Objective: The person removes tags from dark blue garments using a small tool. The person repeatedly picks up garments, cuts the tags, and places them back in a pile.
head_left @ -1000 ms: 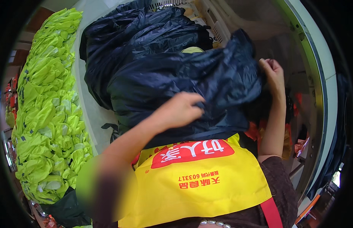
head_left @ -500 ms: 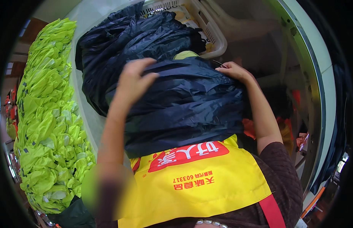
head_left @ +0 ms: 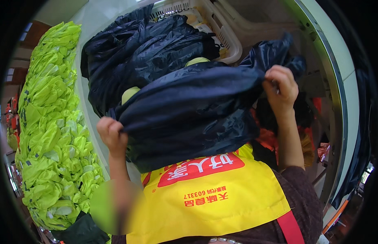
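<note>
A dark navy garment (head_left: 189,110) of thin shiny fabric is stretched between my two hands in front of my chest. My left hand (head_left: 111,134) grips its lower left edge, fingers closed on the cloth. My right hand (head_left: 280,87) pinches its upper right edge, held higher. Behind it lies a heap of similar dark navy garments (head_left: 144,53) on a white table (head_left: 89,105). Bits of light green lining (head_left: 130,94) show between the layers. I wear a yellow apron (head_left: 209,199) with a red patch.
A long pile of fluorescent yellow-green vests (head_left: 50,134) runs along the left. A cream plastic basket (head_left: 221,30) stands at the back behind the dark heap. Orange and dark items (head_left: 294,134) lie low on the right beside a pale rounded frame (head_left: 339,81).
My hands moved apart. The left hand dropped from the top of the garment to its lower left edge; the right hand shifted right and pulled the fabric taut.
</note>
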A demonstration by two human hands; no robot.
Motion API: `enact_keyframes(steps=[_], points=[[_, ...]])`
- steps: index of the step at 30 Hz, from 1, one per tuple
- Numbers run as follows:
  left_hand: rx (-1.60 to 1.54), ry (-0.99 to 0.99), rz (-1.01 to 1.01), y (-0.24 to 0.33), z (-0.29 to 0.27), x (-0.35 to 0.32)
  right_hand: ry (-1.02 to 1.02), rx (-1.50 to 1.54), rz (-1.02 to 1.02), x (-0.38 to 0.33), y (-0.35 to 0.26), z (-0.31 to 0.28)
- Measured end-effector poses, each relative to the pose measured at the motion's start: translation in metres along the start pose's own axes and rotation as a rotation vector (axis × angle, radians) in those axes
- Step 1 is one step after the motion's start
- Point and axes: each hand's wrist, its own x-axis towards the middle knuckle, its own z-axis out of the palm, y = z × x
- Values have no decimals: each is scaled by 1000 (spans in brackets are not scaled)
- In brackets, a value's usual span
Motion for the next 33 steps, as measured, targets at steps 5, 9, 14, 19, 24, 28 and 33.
enact_keyframes(steps=[5,9,14,19,24,28,33], points=[[-191,-620,-62,48,-30,-55,-547,153,402,-74,4,10],[-247,-808,-137,54,-36,-27,-626,281,450,-65,3,-1],[-454,-1051,23,31,-19,0,-447,456,415,0,-21,26],[-554,-1427,5,30,-8,27,-691,356,-26,16,-17,128],[-1064,-1723,-685,6,-34,10,-1369,413,118,-24,-43,108],[-924,-903,-784,-43,1,-2,-1374,490,349,-33,-42,95],[-373,-631,-547,-100,59,-58,-1436,524,315,-22,-32,99]])
